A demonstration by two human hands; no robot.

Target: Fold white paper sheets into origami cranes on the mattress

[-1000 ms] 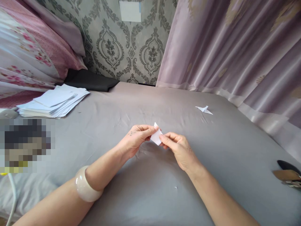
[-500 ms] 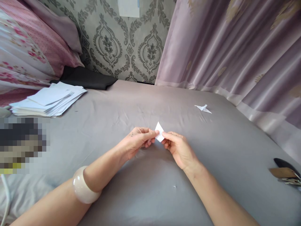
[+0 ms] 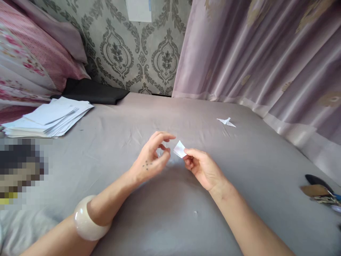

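A small folded piece of white paper (image 3: 179,149) is pinched between the thumb and fingers of my right hand (image 3: 204,165), which grips its right corner. Just left of the paper is my left hand (image 3: 151,154), its thumb and fingers apart, holding nothing. A gap shows between the left fingertips and the paper. Farther off to the right, a folded white paper bird (image 3: 227,122) lies on the grey sheet (image 3: 165,209).
On the far left lies a stack of white paper (image 3: 50,117), with a black folded cloth (image 3: 93,91) behind it. Keys with a brown tag (image 3: 314,191) rest at the right edge. A pale curtain (image 3: 226,53) hangs along the right.
My left hand has let go of the folded paper and drawn back to the left with its fingers spread. My right hand still pinches the paper. The view has shifted slightly.
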